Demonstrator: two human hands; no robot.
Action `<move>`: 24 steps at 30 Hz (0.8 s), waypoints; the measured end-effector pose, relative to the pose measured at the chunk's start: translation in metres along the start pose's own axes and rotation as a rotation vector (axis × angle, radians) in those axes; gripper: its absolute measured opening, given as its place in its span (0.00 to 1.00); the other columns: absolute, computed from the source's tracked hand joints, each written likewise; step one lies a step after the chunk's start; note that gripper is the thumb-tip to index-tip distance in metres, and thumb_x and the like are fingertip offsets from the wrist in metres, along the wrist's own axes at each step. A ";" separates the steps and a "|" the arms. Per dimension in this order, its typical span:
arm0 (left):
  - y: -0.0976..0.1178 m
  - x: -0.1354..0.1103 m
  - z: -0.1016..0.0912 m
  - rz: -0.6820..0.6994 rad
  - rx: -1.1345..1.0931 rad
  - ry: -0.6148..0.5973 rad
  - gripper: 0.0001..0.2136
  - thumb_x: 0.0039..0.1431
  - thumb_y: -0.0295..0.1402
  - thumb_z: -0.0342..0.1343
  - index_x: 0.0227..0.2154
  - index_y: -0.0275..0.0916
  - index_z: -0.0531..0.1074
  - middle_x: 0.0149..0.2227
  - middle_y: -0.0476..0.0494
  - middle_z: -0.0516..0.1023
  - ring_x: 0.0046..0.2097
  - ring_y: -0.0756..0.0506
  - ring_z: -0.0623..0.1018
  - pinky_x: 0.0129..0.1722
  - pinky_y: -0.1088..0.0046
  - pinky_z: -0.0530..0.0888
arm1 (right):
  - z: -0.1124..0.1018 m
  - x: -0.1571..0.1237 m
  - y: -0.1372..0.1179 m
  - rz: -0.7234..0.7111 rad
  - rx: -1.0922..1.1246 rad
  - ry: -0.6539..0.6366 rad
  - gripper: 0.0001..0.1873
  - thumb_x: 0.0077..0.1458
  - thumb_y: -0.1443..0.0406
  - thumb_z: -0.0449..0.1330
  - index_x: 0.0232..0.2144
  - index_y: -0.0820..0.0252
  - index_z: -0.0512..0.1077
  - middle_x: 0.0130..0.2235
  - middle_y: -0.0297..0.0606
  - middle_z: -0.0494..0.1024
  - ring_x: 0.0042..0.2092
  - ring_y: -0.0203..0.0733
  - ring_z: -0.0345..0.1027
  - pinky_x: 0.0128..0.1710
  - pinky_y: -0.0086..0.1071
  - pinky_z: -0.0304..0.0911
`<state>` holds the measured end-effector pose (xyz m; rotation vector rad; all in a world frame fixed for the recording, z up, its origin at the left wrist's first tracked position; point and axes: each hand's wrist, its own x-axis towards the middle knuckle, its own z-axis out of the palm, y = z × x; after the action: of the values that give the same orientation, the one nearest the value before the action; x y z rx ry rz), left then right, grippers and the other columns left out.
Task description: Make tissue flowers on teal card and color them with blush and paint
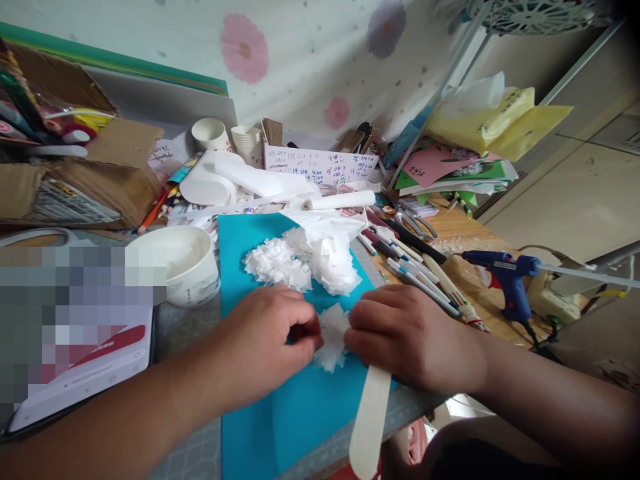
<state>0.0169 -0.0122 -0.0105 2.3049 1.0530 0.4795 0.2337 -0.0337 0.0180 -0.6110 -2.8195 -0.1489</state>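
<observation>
A blue sheet of paper (300, 427) lies before me. On it rests a small cluster of white tissue paper pieces (332, 340) between my two hands. My left hand (280, 337) is closed in a pinch at the cluster's left edge, thumb and forefinger meeting on it. Wrapped in my right hand (400, 337) is a wide wooden craft stick (370, 427), its rounded end sticking out below; the fingertips touch the cluster's right edge. Just beyond sit a fluffy white tissue paper clump (277, 263) and a second clump (334, 267).
A white bowl (190, 267) and a phone (115, 353) are on the left. Several pens (415, 273), scissors (417, 223) and a blue glue gun (513, 273) lie on the right. Behind stand paper cups (247, 143), a paper roll (343, 200) and a cardboard box (95, 180).
</observation>
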 end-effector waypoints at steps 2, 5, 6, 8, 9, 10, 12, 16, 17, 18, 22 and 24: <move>0.000 -0.001 0.001 -0.010 -0.004 0.015 0.07 0.53 0.26 0.56 0.21 0.41 0.72 0.25 0.50 0.74 0.30 0.46 0.75 0.29 0.70 0.67 | -0.004 -0.001 0.002 0.088 0.190 0.046 0.12 0.64 0.68 0.53 0.33 0.65 0.75 0.31 0.41 0.73 0.30 0.39 0.64 0.29 0.34 0.57; 0.001 0.000 0.001 -0.036 -0.027 0.045 0.06 0.55 0.28 0.56 0.23 0.41 0.74 0.26 0.49 0.76 0.31 0.44 0.75 0.29 0.69 0.67 | -0.014 -0.002 0.005 0.292 0.603 0.211 0.14 0.66 0.60 0.53 0.37 0.64 0.75 0.35 0.42 0.74 0.38 0.41 0.69 0.38 0.34 0.64; 0.001 0.000 0.001 -0.048 -0.028 0.043 0.07 0.55 0.28 0.56 0.24 0.42 0.74 0.26 0.49 0.76 0.31 0.44 0.75 0.30 0.69 0.67 | -0.017 -0.002 0.006 0.364 0.694 0.273 0.18 0.67 0.57 0.51 0.36 0.63 0.75 0.34 0.41 0.74 0.39 0.41 0.69 0.39 0.34 0.65; 0.003 0.001 0.001 -0.076 -0.030 0.020 0.07 0.56 0.28 0.55 0.24 0.41 0.73 0.27 0.49 0.77 0.32 0.45 0.75 0.31 0.69 0.66 | -0.022 -0.001 0.005 0.495 0.767 0.356 0.24 0.69 0.54 0.45 0.32 0.61 0.75 0.31 0.38 0.73 0.35 0.39 0.69 0.35 0.32 0.65; 0.004 0.002 0.001 -0.094 -0.033 0.010 0.08 0.57 0.29 0.55 0.24 0.41 0.73 0.27 0.49 0.77 0.32 0.45 0.75 0.31 0.70 0.66 | -0.022 0.000 0.004 0.547 0.768 0.383 0.25 0.69 0.53 0.45 0.32 0.60 0.74 0.29 0.37 0.73 0.32 0.37 0.68 0.32 0.30 0.65; 0.004 0.002 0.002 -0.114 -0.037 0.014 0.08 0.58 0.30 0.54 0.24 0.41 0.73 0.27 0.49 0.77 0.32 0.45 0.75 0.31 0.70 0.65 | -0.022 0.000 0.002 0.577 0.760 0.403 0.24 0.69 0.53 0.46 0.32 0.60 0.74 0.28 0.35 0.73 0.30 0.35 0.67 0.30 0.29 0.64; 0.004 0.002 0.002 -0.144 -0.042 0.030 0.09 0.58 0.31 0.53 0.24 0.41 0.73 0.27 0.49 0.77 0.32 0.44 0.75 0.30 0.69 0.64 | -0.019 0.002 -0.003 0.571 0.739 0.433 0.19 0.68 0.55 0.49 0.35 0.60 0.73 0.28 0.34 0.74 0.30 0.33 0.68 0.28 0.26 0.64; 0.002 0.003 0.004 -0.161 -0.046 0.026 0.10 0.59 0.34 0.53 0.23 0.42 0.72 0.25 0.49 0.77 0.30 0.44 0.75 0.28 0.69 0.63 | -0.012 0.008 -0.008 0.453 0.662 0.387 0.13 0.67 0.61 0.53 0.35 0.65 0.72 0.30 0.36 0.75 0.31 0.32 0.69 0.28 0.23 0.64; 0.002 0.003 0.004 -0.161 -0.048 0.019 0.10 0.59 0.35 0.53 0.23 0.42 0.73 0.26 0.49 0.77 0.30 0.44 0.75 0.29 0.68 0.63 | -0.011 0.010 -0.008 0.423 0.631 0.359 0.12 0.67 0.63 0.53 0.35 0.66 0.72 0.30 0.37 0.75 0.31 0.31 0.69 0.29 0.22 0.64; 0.001 0.003 0.004 -0.162 -0.048 0.014 0.10 0.60 0.36 0.53 0.24 0.42 0.73 0.26 0.49 0.77 0.31 0.44 0.75 0.30 0.68 0.63 | -0.011 0.011 -0.008 0.394 0.597 0.340 0.11 0.66 0.65 0.53 0.34 0.67 0.72 0.29 0.37 0.75 0.31 0.31 0.69 0.29 0.22 0.64; 0.000 0.003 0.005 -0.155 -0.021 0.009 0.10 0.59 0.36 0.53 0.24 0.42 0.74 0.27 0.47 0.78 0.33 0.43 0.76 0.31 0.67 0.64 | -0.010 0.014 -0.006 0.345 0.502 0.271 0.10 0.65 0.68 0.54 0.34 0.67 0.72 0.29 0.38 0.76 0.31 0.32 0.69 0.31 0.23 0.64; 0.000 0.003 0.005 -0.143 -0.002 0.008 0.09 0.59 0.36 0.54 0.24 0.42 0.74 0.28 0.47 0.78 0.33 0.43 0.76 0.32 0.67 0.64 | -0.010 0.013 -0.006 0.357 0.498 0.239 0.10 0.65 0.67 0.54 0.34 0.67 0.73 0.29 0.38 0.76 0.31 0.32 0.69 0.31 0.24 0.64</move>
<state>0.0213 -0.0118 -0.0141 2.2080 1.2112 0.4332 0.2220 -0.0360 0.0308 -0.8827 -2.3370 0.4957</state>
